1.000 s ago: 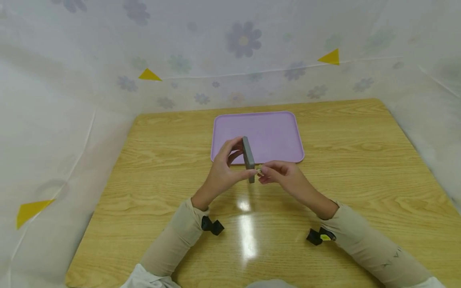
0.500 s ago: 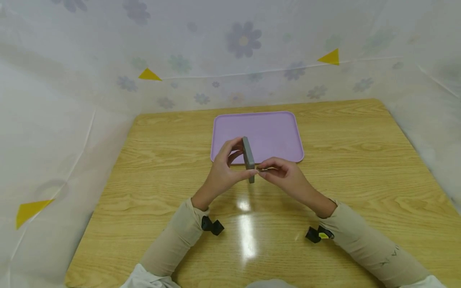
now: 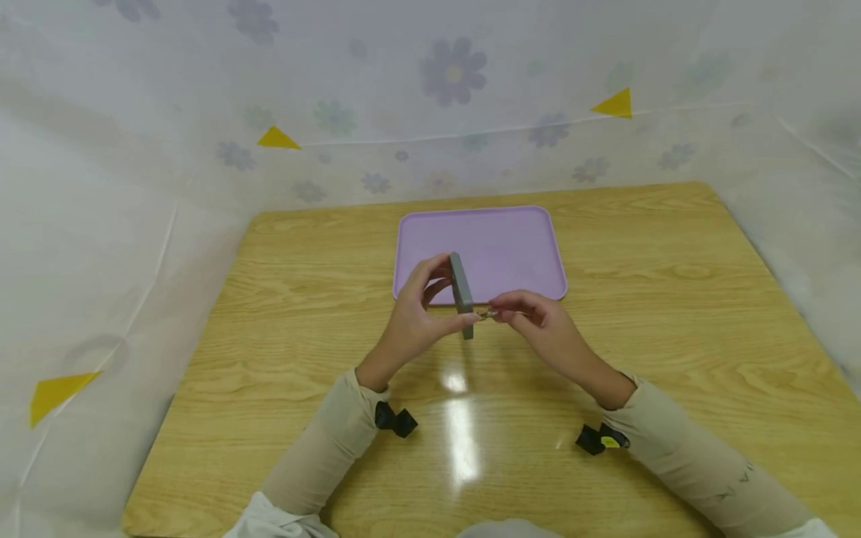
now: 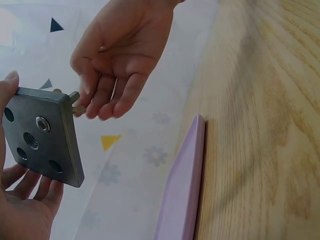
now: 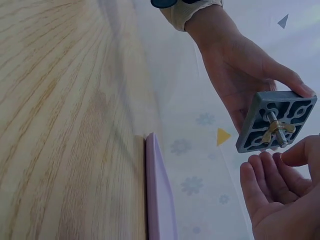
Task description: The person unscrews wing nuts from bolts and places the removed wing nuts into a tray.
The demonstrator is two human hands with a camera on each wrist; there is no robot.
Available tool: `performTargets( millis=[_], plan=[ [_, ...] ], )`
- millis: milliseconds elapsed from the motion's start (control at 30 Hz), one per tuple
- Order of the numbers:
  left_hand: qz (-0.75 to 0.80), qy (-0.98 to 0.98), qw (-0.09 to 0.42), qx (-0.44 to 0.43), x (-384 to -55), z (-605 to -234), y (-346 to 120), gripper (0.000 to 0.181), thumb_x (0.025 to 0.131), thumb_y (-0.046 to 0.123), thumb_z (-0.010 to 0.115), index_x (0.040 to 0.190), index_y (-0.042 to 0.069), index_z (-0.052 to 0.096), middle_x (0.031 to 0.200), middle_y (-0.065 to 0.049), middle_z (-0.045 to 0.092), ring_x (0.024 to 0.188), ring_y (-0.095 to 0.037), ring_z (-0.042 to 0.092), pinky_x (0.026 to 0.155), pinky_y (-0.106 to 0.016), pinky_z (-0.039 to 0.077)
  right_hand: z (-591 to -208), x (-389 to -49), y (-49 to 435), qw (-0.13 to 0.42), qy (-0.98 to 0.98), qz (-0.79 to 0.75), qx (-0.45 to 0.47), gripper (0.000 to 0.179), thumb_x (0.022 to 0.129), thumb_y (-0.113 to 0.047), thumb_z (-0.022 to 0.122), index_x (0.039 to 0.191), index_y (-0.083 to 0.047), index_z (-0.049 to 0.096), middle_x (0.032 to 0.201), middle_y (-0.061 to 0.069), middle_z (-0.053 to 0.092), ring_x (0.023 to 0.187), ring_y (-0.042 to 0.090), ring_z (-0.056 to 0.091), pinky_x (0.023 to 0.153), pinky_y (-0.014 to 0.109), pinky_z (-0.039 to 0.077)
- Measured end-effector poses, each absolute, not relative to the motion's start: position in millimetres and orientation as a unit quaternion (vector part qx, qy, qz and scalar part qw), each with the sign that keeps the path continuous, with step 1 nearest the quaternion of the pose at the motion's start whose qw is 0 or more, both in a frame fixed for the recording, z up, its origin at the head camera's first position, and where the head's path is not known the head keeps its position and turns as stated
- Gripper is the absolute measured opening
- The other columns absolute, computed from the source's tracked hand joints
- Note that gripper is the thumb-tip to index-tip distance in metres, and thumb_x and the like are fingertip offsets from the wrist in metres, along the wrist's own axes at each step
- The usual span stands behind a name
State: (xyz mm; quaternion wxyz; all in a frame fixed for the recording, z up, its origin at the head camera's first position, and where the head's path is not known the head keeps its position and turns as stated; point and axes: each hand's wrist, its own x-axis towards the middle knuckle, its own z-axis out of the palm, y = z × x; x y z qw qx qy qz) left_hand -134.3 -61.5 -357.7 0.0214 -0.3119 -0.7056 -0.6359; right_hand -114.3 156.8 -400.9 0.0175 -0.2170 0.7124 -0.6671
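Note:
My left hand (image 3: 420, 317) grips a grey square metal plate (image 3: 461, 284) by its edges, upright above the table. Seen in the left wrist view, the smooth face of the plate (image 4: 42, 135) has several holes and a bolt head (image 4: 43, 124). The ribbed face shows in the right wrist view, with a threaded bolt (image 5: 274, 120) sticking out and a brass wing nut (image 5: 278, 131) on it. My right hand (image 3: 541, 329) is beside the wing nut, fingers loosely bent and thumb apart near the bolt's end. Whether a fingertip touches the nut is hard to tell.
A shallow purple tray (image 3: 501, 239) lies on the wooden table (image 3: 323, 299) behind the hands. Flower-printed white sheeting (image 3: 377, 90) hangs around the table, with yellow triangles (image 3: 613, 104) on it.
My right fingers were around the wing nut, turned with it, and have drawn back slightly to the right, so more of the nut shows. My left hand keeps the plate nearly still.

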Motion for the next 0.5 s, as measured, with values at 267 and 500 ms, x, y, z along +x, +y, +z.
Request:
performTargets(
  millis=[267, 500],
  plan=[
    [-0.638, -0.705, 0.024, -0.309, -133.8, -358.1, -61.6, 0.077, 0.072, 0.000, 0.078, 0.136, -0.007, 0.035, 0.125, -0.018, 0.042, 0.113, -0.028, 0.043, 0.101, -0.042, 0.040, -400.8, -111.0, 155.5, 0.057, 0.705, -0.684, -0.179, 0.033, 0.101, -0.009, 0.036, 0.099, 0.015, 0.058, 0.090, 0.026, 0.061, 0.082, 0.031, 0.064, 0.074, 0.038, 0.056],
    [-0.636, -0.706, 0.020, -0.310, -133.2, -358.7, -61.6, 0.078, 0.073, 0.003, 0.079, 0.136, -0.007, 0.034, 0.126, -0.017, 0.042, 0.114, -0.027, 0.043, 0.101, -0.042, 0.040, -398.9, -109.2, 150.6, 0.101, 0.683, -0.704, -0.163, 0.056, 0.104, -0.029, 0.029, 0.093, 0.017, 0.059, 0.084, 0.030, 0.061, 0.075, 0.030, 0.064, 0.068, 0.042, 0.057]
  ],
)
